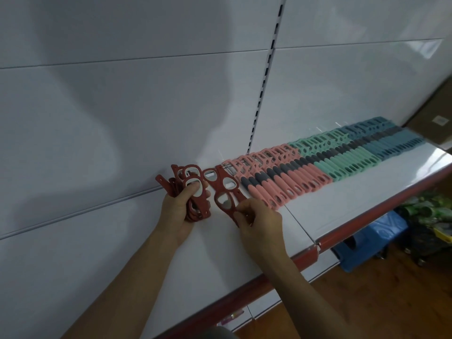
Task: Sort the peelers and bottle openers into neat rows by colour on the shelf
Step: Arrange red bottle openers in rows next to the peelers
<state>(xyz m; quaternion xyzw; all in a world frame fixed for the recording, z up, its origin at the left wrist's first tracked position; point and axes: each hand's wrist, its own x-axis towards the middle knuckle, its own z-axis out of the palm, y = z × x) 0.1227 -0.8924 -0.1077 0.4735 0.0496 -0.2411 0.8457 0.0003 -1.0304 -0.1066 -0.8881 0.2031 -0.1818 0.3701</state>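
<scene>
The white back panel [122, 106] is taking up most of the view, with a slotted upright [266, 69] running down it. Below that the white shelf [354, 204] with its red front edge is stretching off to the right. The wooden floor [391, 302] is showing under it, plus a blue stool [381, 233] and a cardboard box [435, 118] off at the far right.

On the shelf, the peelers are already sitting in tidy colour blocks against the back panel. The blue row [386, 140] is lying furthest right, the mint green row [342, 157] is sitting touching it in the middle, and the pink row [281, 182] is coming next, nearest the hands.

Just left of the pink ones, a couple of red bottle openers [220, 182] are lying flat on the shelf, a bit crooked.

The person's left hand [176, 206] is gripping a bunch of red openers [203, 211] just above the shelf. Its fingers are curling round the handles and its thumb is pressing down on the ring of the top one.

The right hand [261, 223] is pinching the handle end of a single red opener [225, 201] between thumb and fingertips. That opener's ring end is pointing at the ones already laid down, and it's sitting right beside them. Can't tell if it's actually touching the shelf.
</scene>
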